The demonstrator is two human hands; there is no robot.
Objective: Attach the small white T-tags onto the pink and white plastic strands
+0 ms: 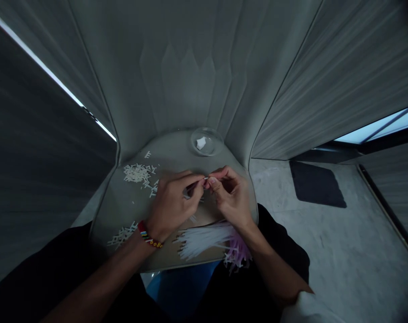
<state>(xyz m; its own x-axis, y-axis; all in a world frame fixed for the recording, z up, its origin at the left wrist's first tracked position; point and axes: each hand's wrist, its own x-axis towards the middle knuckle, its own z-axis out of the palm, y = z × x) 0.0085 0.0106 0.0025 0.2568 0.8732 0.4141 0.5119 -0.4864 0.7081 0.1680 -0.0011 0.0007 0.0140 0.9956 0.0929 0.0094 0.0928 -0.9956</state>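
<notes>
**Midway: loose piles and a full bundle**

The left hand [177,197] and right hand [233,195] pinch a thin white piece [206,178] over the grey padded chair seat [106,206]. Small white plastic pieces lie piled [138,173] towards the left edge, others [123,235] at the near-left corner; many long white sticks [204,240] remain whole by the near edge.

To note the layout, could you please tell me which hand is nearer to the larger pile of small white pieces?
Left. The left hand is just to the right of the larger pile; the right hand is farther right, beyond the left one.
</notes>
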